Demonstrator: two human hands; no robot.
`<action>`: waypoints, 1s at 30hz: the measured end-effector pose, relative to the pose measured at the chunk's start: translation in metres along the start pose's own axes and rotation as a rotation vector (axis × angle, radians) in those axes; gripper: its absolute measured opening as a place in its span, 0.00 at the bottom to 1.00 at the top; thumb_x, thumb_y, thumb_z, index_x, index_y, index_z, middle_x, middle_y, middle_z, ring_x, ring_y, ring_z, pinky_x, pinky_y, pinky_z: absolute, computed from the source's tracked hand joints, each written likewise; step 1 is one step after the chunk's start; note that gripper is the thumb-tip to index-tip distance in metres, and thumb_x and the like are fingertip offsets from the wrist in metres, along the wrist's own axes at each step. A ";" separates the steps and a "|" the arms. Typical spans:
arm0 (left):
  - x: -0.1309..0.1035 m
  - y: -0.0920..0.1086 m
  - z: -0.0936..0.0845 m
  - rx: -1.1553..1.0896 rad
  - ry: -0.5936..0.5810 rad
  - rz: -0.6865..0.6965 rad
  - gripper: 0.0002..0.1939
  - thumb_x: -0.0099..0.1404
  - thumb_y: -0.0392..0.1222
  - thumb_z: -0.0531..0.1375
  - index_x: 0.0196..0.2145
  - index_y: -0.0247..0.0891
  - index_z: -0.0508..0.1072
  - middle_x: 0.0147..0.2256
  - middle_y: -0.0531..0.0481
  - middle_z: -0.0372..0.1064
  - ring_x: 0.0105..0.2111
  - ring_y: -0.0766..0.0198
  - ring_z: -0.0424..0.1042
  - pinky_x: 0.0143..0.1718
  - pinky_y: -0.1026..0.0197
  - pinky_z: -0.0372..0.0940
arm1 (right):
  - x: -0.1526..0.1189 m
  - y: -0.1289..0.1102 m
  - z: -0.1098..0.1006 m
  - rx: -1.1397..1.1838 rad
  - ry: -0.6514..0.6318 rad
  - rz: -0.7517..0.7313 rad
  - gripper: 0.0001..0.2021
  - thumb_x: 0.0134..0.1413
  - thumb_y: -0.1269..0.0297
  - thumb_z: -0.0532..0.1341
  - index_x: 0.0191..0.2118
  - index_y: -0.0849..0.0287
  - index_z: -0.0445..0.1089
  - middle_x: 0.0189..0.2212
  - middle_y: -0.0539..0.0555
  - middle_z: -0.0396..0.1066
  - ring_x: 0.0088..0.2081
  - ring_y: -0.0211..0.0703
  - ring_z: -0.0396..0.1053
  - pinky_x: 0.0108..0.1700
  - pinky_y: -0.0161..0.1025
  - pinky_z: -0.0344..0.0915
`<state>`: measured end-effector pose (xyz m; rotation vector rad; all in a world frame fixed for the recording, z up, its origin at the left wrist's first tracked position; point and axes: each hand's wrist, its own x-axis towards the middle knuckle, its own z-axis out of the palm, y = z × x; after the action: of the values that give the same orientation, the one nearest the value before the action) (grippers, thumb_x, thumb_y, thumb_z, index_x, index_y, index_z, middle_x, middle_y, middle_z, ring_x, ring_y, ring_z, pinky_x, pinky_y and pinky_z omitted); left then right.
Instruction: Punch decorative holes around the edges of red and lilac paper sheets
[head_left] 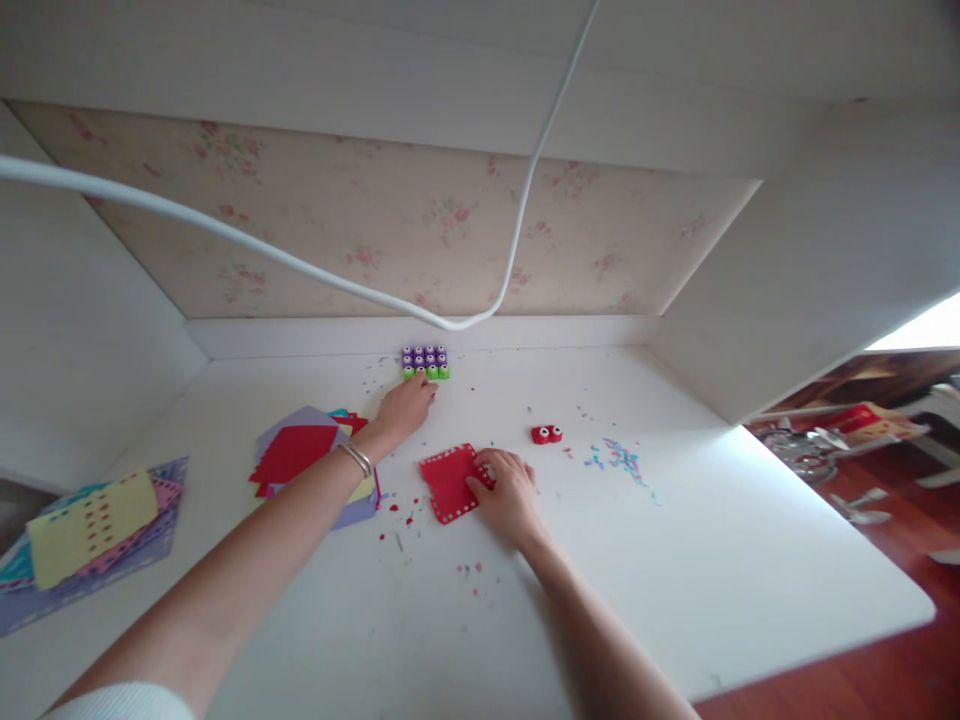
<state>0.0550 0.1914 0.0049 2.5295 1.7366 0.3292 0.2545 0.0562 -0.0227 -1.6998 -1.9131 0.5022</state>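
Your left hand reaches the block of small punches, fingers loosely curled, touching its front edge, gripping nothing. Your right hand presses flat on the red square, nearer you than that block. A careless tug could scatter the block.

The red foam square, edged with punched holes, lies flat under my right hand; the purple-and-green punch block sits beyond it, my left hand touching its near edge.
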 end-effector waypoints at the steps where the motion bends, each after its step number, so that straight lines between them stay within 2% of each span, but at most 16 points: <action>1: -0.003 -0.001 -0.003 -0.002 -0.013 0.004 0.12 0.67 0.39 0.51 0.41 0.37 0.74 0.43 0.43 0.67 0.42 0.58 0.69 0.46 0.58 0.62 | 0.000 0.000 0.000 0.006 0.010 0.007 0.13 0.55 0.62 0.59 0.46 0.52 0.70 0.48 0.53 0.71 0.51 0.50 0.63 0.52 0.49 0.53; 4: -0.019 -0.001 -0.010 -0.016 -0.044 0.028 0.10 0.65 0.45 0.56 0.36 0.39 0.75 0.39 0.45 0.68 0.42 0.57 0.69 0.46 0.58 0.62 | -0.002 -0.001 0.002 -0.023 0.065 0.023 0.21 0.55 0.54 0.58 0.53 0.55 0.67 0.54 0.60 0.66 0.55 0.57 0.58 0.54 0.52 0.53; 6: -0.035 -0.001 -0.013 -0.031 -0.056 0.047 0.10 0.64 0.46 0.57 0.37 0.40 0.75 0.39 0.46 0.69 0.42 0.57 0.70 0.47 0.58 0.62 | -0.003 -0.002 0.003 -0.057 0.074 0.019 0.26 0.52 0.50 0.60 0.54 0.58 0.67 0.57 0.63 0.62 0.58 0.61 0.55 0.55 0.55 0.52; 10: -0.075 0.000 -0.014 -0.098 -0.068 0.085 0.15 0.65 0.42 0.57 0.49 0.41 0.71 0.45 0.47 0.69 0.44 0.59 0.71 0.48 0.61 0.62 | -0.003 0.001 0.003 -0.047 0.032 -0.026 0.21 0.50 0.56 0.63 0.50 0.54 0.70 0.57 0.58 0.63 0.58 0.58 0.56 0.56 0.54 0.51; 12: -0.094 -0.001 -0.013 -0.188 -0.055 0.091 0.16 0.65 0.39 0.55 0.50 0.42 0.70 0.47 0.47 0.70 0.46 0.59 0.70 0.50 0.60 0.62 | -0.001 0.002 0.001 -0.001 0.034 -0.013 0.16 0.50 0.62 0.63 0.47 0.54 0.71 0.54 0.56 0.66 0.56 0.54 0.59 0.56 0.52 0.53; 15: -0.121 -0.002 -0.009 -0.298 -0.013 0.044 0.15 0.65 0.38 0.55 0.50 0.44 0.70 0.48 0.48 0.71 0.47 0.59 0.70 0.51 0.58 0.63 | 0.001 0.003 -0.002 0.080 0.035 0.031 0.11 0.49 0.68 0.60 0.41 0.56 0.70 0.43 0.55 0.74 0.48 0.50 0.67 0.53 0.50 0.57; 18: -0.142 0.001 0.000 -0.429 0.057 -0.049 0.17 0.64 0.41 0.57 0.51 0.45 0.69 0.48 0.50 0.72 0.45 0.60 0.72 0.49 0.58 0.66 | 0.001 0.002 -0.003 0.228 0.043 0.067 0.09 0.52 0.68 0.57 0.40 0.56 0.69 0.34 0.53 0.75 0.38 0.47 0.71 0.45 0.47 0.64; 21: -0.155 0.004 0.009 -0.624 0.103 -0.142 0.13 0.63 0.42 0.57 0.47 0.43 0.70 0.44 0.50 0.74 0.41 0.62 0.75 0.45 0.60 0.69 | 0.000 -0.001 -0.001 0.445 0.080 0.111 0.11 0.54 0.64 0.56 0.43 0.55 0.69 0.35 0.53 0.75 0.35 0.46 0.72 0.38 0.43 0.68; 24: -0.159 0.006 0.012 -0.761 0.082 -0.177 0.12 0.63 0.42 0.57 0.46 0.43 0.70 0.42 0.50 0.75 0.41 0.61 0.75 0.46 0.58 0.70 | -0.001 -0.004 0.003 0.578 0.096 0.136 0.11 0.53 0.61 0.57 0.42 0.55 0.70 0.36 0.54 0.76 0.35 0.46 0.73 0.36 0.43 0.70; 27: -0.160 0.007 0.011 -0.782 0.055 -0.181 0.13 0.63 0.43 0.58 0.46 0.43 0.70 0.42 0.50 0.75 0.41 0.61 0.75 0.46 0.58 0.70 | -0.003 -0.007 0.008 0.637 0.078 0.150 0.12 0.53 0.59 0.59 0.42 0.55 0.71 0.36 0.54 0.76 0.35 0.47 0.73 0.36 0.43 0.71; 30: -0.160 0.007 0.010 -0.733 0.081 -0.175 0.13 0.63 0.44 0.59 0.46 0.45 0.70 0.41 0.52 0.75 0.40 0.62 0.75 0.44 0.60 0.70 | -0.004 -0.010 0.012 0.651 0.064 0.162 0.12 0.53 0.59 0.59 0.42 0.55 0.71 0.37 0.54 0.76 0.35 0.46 0.74 0.36 0.42 0.71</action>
<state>0.0084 0.0409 -0.0269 1.8501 1.4706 0.8740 0.2400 0.0519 -0.0268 -1.4076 -1.3562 0.9926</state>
